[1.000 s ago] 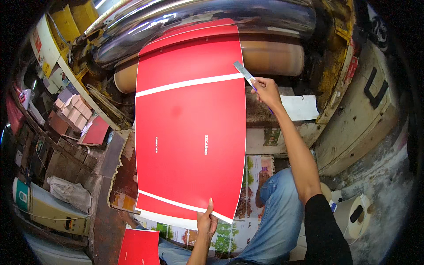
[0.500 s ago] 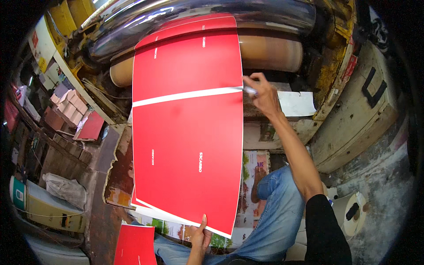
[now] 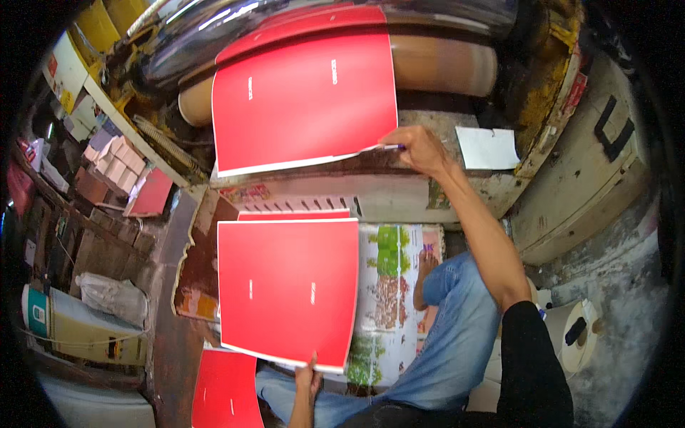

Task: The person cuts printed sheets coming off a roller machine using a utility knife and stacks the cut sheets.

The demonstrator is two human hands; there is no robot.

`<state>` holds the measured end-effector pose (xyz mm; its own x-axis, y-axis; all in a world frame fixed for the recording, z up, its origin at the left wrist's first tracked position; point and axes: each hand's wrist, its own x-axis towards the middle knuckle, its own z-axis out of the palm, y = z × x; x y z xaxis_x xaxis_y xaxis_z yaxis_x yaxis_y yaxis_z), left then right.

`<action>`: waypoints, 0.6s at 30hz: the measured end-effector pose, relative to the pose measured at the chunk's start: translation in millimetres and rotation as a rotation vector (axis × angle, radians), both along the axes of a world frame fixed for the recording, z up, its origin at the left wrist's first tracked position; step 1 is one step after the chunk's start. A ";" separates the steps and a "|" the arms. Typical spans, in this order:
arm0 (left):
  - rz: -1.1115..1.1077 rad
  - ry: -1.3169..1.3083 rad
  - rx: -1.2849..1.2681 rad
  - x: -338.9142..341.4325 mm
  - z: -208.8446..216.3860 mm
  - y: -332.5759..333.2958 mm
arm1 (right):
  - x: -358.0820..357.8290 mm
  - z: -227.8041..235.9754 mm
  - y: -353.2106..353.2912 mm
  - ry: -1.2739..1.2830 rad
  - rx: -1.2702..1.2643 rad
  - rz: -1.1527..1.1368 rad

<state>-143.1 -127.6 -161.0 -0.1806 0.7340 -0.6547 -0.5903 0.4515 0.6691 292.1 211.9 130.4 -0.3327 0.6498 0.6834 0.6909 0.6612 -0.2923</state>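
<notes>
A broad red sheet with a white lower border hangs from the machine's rollers. At its lower right corner, my right hand is closed around a slim white-and-purple tool, whose exact kind is too small to make out. My left hand pinches the near edge of a separate red sheet, its thumb on top. This sheet lies tilted below the machine, apart from the hanging one. Behind its far edge shows a strip of another red sheet.
A tan roller and shiny metal rollers span the top. White paper rests on the machine ledge at right. Another red sheet lies at lower left. A pale cabinet stands at right, paper rolls below it.
The long red sheet has parted at its white band. My left hand has drawn the lower piece down and left; my right hand stays near the upper piece's right corner.
</notes>
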 end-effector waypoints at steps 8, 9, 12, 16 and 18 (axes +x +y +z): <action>0.069 0.190 -0.056 -1.3 -19.0 90.3 | -15.0 13.8 -21.8 -0.080 -0.167 -0.019; 0.072 0.196 -0.051 -8.9 -25.4 98.9 | -19.6 15.7 -23.6 -0.058 -0.136 0.029; 0.101 0.225 -0.121 -0.9 -30.2 122.1 | -12.5 3.5 -22.0 -0.042 -0.227 0.015; -0.044 0.388 -0.261 -30.4 -19.7 114.0 | -27.2 13.4 -31.3 -0.115 -0.313 0.081; -0.707 0.768 -0.339 2.4 12.9 124.0 | -16.6 22.5 -52.0 -0.204 -0.467 0.057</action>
